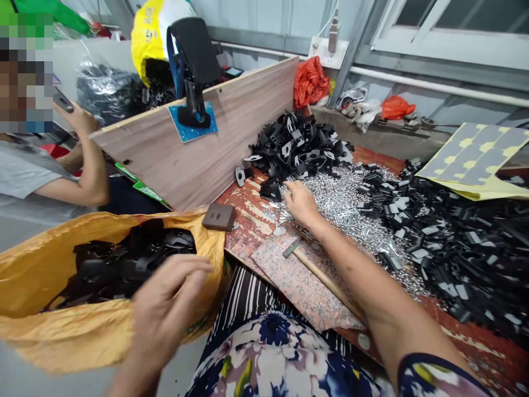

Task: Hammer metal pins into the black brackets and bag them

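Note:
My right hand (301,203) reaches out over the worn red table (248,220) into a spread of small silver pins (343,207); its fingers curl down among them and what they pinch is hidden. Just beyond it lies a heap of black plastic clips (298,144). My left hand (165,300) hovers, fingers spread and holding nothing, over the mouth of a yellow bag (82,336) filled with black plastic parts (124,264). A hammer (318,273) lies on a speckled pad (306,286) under my right forearm.
A wooden divider board (215,138) carrying a black stand (194,71) walls off the left. Another person (45,171) sits behind it. More black clips (467,242) cover the right side, with a yellow-grey sheet (475,157) beyond. A small brown block (219,216) sits at the table corner.

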Demonstrator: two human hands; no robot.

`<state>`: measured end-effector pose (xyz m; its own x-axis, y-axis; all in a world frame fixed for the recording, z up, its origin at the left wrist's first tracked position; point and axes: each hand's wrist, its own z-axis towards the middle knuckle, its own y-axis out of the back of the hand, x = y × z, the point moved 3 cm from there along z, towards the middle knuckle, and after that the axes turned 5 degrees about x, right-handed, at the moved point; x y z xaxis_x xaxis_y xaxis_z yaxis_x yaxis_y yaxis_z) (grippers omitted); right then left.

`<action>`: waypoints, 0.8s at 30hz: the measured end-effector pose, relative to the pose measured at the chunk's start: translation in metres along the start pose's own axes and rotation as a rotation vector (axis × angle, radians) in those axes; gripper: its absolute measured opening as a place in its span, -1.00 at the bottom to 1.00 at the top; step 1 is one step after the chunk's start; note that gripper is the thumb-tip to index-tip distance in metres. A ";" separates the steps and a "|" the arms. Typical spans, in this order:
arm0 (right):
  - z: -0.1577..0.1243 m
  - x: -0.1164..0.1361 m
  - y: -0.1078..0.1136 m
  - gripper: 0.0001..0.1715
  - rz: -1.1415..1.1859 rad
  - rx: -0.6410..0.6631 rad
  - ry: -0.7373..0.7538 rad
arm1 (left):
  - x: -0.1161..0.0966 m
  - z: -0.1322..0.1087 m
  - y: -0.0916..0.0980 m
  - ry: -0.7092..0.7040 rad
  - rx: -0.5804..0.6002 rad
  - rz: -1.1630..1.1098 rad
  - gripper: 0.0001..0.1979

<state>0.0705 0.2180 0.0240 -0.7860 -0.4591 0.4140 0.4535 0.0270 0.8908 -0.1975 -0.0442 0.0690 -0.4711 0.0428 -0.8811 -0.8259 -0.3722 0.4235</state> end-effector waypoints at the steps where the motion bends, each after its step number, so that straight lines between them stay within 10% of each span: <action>1: 0.022 0.002 -0.009 -0.61 0.007 -0.016 -0.021 | -0.005 0.003 -0.024 -0.060 0.086 0.014 -0.89; 4: 0.055 0.005 -0.028 -0.76 0.043 0.022 0.007 | -0.001 0.010 -0.087 0.088 0.370 -0.202 -0.77; 7: 0.035 0.002 -0.027 -0.78 0.087 0.069 0.129 | 0.015 0.018 -0.118 0.363 0.405 -0.600 -0.72; 15: -0.153 0.005 0.011 -0.63 0.241 -0.128 0.695 | 0.011 0.024 -0.161 0.596 0.563 -0.986 -0.57; 19: -0.200 -0.023 0.028 -0.58 0.196 -0.091 0.438 | 0.005 0.011 -0.182 0.690 0.721 -0.858 -0.64; 24: -0.228 -0.126 0.087 -0.45 -0.099 -0.173 -0.232 | 0.010 0.003 -0.188 0.788 0.653 -0.770 -0.58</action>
<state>0.3049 0.0756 0.0067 -0.8958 -0.2366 0.3763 0.4192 -0.1680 0.8922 -0.0480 0.0287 -0.0192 0.3191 -0.5982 -0.7351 -0.9058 0.0357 -0.4222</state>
